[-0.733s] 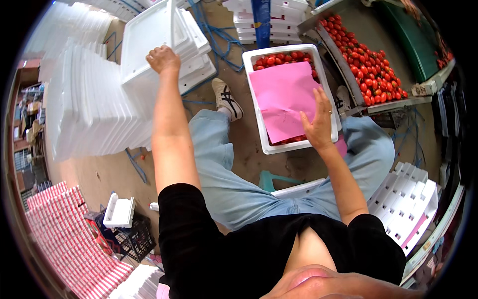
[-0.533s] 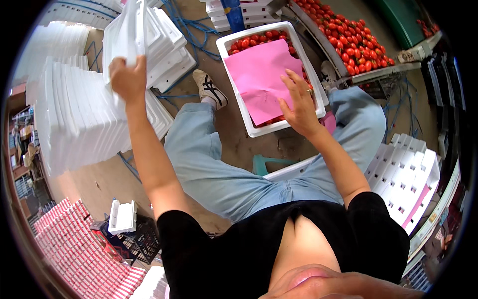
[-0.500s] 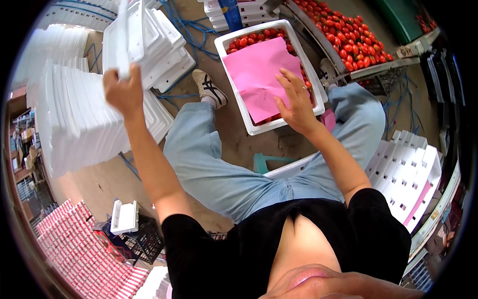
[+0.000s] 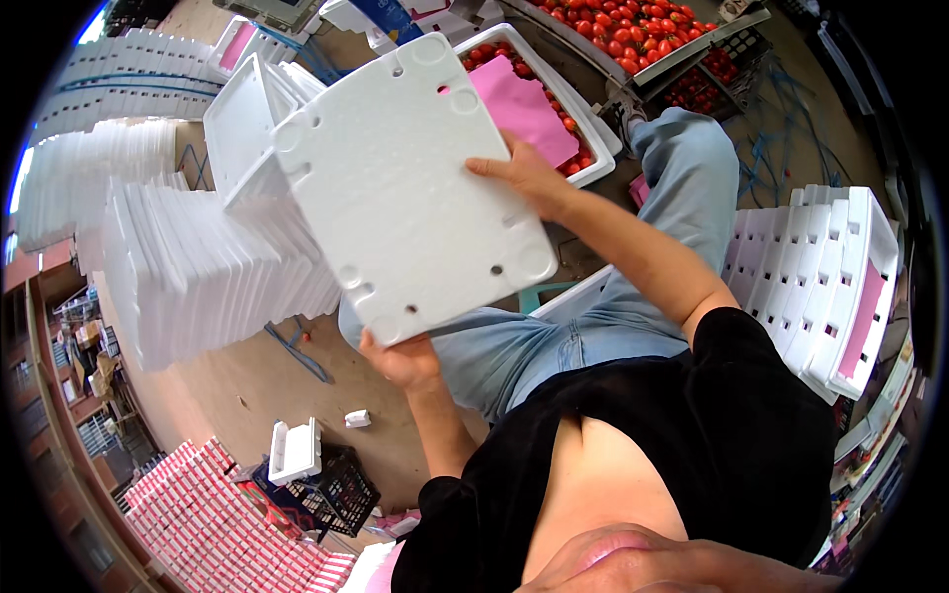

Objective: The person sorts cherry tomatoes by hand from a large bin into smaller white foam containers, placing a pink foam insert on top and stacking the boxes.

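Observation:
A white foam lid (image 4: 405, 198) with small round holes is held tilted over my lap. My left hand (image 4: 403, 362) grips its lower corner, the fingers partly hidden behind it. My right hand (image 4: 527, 178) holds its right edge, thumb on the face and fingers behind. Beyond the lid stands a white foam box (image 4: 596, 170) of small red tomatoes (image 4: 570, 126), partly covered by the lid in my view. A pink paper sheet (image 4: 524, 107) lies over the tomatoes.
A large heap of tomatoes (image 4: 633, 35) fills a tray at the far right. White foam lids (image 4: 198, 267) are stacked at the left, foam boxes (image 4: 801, 267) at the right. A black crate (image 4: 346, 489) and red-and-white stacked packs (image 4: 217, 524) stand at the lower left. Blue straps (image 4: 781, 138) lie on the floor.
My left hand has brought the foam lid from the stack at the far left to above my lap. My right hand has left the pink sheet and taken the lid's edge.

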The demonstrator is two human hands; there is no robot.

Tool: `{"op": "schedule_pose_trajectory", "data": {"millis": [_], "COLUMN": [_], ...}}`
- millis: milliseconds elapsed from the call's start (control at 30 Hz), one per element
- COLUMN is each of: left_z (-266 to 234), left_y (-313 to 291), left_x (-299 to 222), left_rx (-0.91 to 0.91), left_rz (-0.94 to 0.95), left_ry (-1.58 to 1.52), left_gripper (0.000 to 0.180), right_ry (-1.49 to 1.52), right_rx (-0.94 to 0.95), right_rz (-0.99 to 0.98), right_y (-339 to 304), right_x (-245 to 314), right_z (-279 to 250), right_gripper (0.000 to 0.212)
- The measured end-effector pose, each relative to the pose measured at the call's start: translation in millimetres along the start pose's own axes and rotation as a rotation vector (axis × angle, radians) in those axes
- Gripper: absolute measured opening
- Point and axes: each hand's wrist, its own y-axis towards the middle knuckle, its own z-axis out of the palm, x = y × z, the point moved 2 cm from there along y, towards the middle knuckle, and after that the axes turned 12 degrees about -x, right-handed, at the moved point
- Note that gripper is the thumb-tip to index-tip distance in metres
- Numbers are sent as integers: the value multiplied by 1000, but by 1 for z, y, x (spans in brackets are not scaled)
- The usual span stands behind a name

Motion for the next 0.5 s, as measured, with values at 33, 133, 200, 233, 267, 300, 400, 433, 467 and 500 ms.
{"op": "schedule_pose_trajectory", "data": {"millis": [33, 133, 200, 233, 267, 300, 400, 433, 467, 500], "left_z": [-12, -6, 15, 30, 51, 72, 103, 116, 131, 131], "left_y": [16, 65, 105, 126, 136, 145, 176, 175, 168, 170], "left_x": [12, 55, 77, 89, 97, 107, 134, 141, 143, 146], "left_rx": [71, 173, 205, 234, 268, 304, 327, 312, 306, 343], "left_rz": [-86, -142, -142, -139, -158, -178, -327, -371, -398, -449], "left_ry": [85, 302, 527, 662, 627, 590, 576, 615, 579, 502], "left_gripper": [49, 43, 45, 46, 41, 36, 48, 55, 64, 63], "right_ry": [-81, -162, -384, -511, -872, -1234, -1446, -1375, -1230, -1087], "right_rx": [-36, -21, -87, -108, -222, -341, -467, -478, -497, -477], "right_rz": [-52, -104, -66, -85, -141, -199, -37, 73, 54, 35], "right_y": [9, 48, 74, 94, 109, 121, 145, 153, 165, 169], "right_x": [7, 28, 41, 40, 38, 38, 34, 33, 25, 18], "right_z": [-13, -60, -84, -96, -103, -107, -98, -95, -104, -100], "right_gripper": [63, 55, 60, 65, 70, 75, 90, 95, 96, 98]}}
